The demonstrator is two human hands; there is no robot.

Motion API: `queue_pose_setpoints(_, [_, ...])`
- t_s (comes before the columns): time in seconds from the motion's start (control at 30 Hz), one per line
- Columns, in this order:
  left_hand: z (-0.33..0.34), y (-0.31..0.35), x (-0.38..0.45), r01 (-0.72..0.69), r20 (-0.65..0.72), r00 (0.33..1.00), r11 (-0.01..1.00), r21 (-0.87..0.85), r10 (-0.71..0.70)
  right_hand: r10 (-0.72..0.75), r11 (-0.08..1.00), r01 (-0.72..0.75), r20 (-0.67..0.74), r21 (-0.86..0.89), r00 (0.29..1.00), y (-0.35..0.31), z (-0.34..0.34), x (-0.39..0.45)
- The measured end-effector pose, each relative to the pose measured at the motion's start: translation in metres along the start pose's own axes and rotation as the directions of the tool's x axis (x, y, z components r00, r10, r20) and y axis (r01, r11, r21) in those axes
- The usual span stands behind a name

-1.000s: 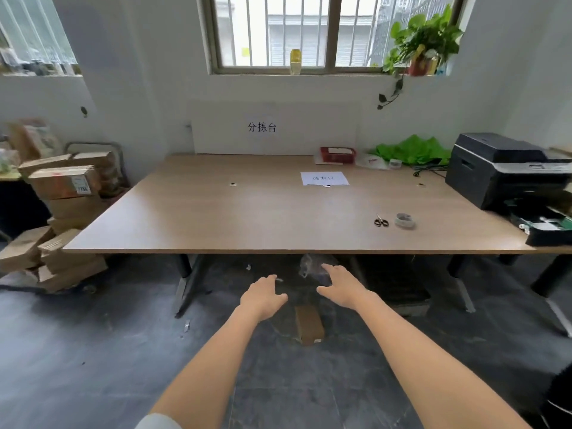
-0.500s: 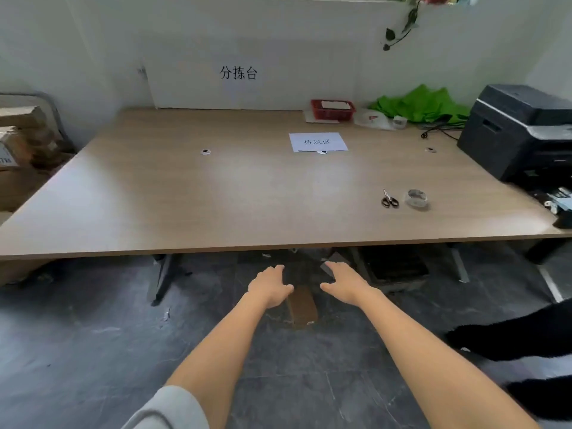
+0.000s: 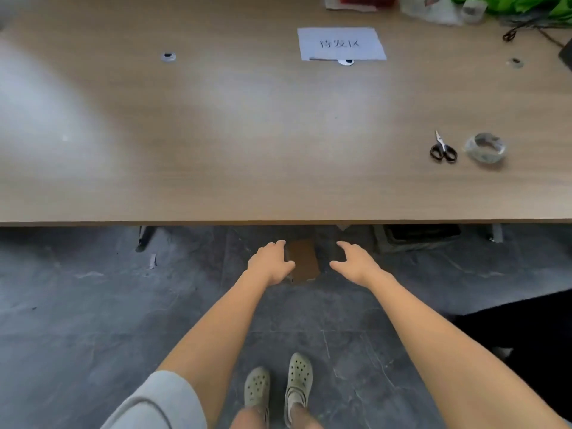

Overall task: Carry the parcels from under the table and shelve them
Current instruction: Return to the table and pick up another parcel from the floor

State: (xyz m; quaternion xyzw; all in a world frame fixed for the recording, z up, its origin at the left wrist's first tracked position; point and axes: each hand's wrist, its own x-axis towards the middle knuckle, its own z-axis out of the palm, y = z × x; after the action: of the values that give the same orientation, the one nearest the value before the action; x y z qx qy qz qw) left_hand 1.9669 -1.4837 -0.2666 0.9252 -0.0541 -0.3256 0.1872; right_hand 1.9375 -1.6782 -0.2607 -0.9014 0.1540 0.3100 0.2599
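The left hand (image 3: 270, 264) reaches down with fingers loosely spread, holding nothing, just left of a small brown cardboard parcel (image 3: 305, 261) lying flat on the floor below the worktop's (image 3: 216, 134) near edge. The parcel looks light and stiff, probably with smooth faces; taking it by its two long sides should suit best. The right hand (image 3: 353, 262) mirrors it on the parcel's right, open, palm inward, both arms stretched forward and down.
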Motion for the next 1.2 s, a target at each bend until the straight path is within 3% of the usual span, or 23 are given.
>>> queue_pose_setpoints(0.2, [0.073, -0.05, 0.1, 0.033, 0.077, 0.997, 0.999, -0.043, -0.029, 0.061, 0.997, -0.064, 0.071, 0.043, 0.996, 0.037, 0.072, 0.11])
queue_pose_setpoints(0.33, [0.135, -0.093, 0.173, -0.022, 0.039, 0.999, 0.997, -0.071, 0.025, 0.035, 0.99, -0.033, -0.013, 0.136, 0.999, 0.066, 0.135, 0.191])
queue_pose_setpoints(0.77, [0.317, -0.188, 0.441, -0.015, 0.018, 1.0, 1.0, -0.021, 0.015, 0.095, 0.992, -0.084, -0.116, 0.098, 0.989, 0.181, 0.282, 0.465])
queue_pose_setpoints(0.93, [0.357, -0.194, 0.494, 0.027, 0.023, 0.999, 0.981, -0.19, -0.023, 0.107, 0.983, -0.095, -0.073, 0.159, 0.992, 0.207, 0.312, 0.519])
queue_pose_setpoints(1.07, [0.378, -0.184, 0.505, 0.079, 0.073, 0.996, 0.867, -0.493, -0.05, 0.107, 0.955, -0.087, -0.055, 0.284, 0.993, 0.212, 0.332, 0.532])
queue_pose_setpoints(1.2, [0.381, -0.174, 0.498, 0.141, 0.095, 0.99, 0.772, -0.619, -0.105, 0.152, 0.937, -0.104, -0.122, 0.333, 0.981, 0.208, 0.339, 0.527])
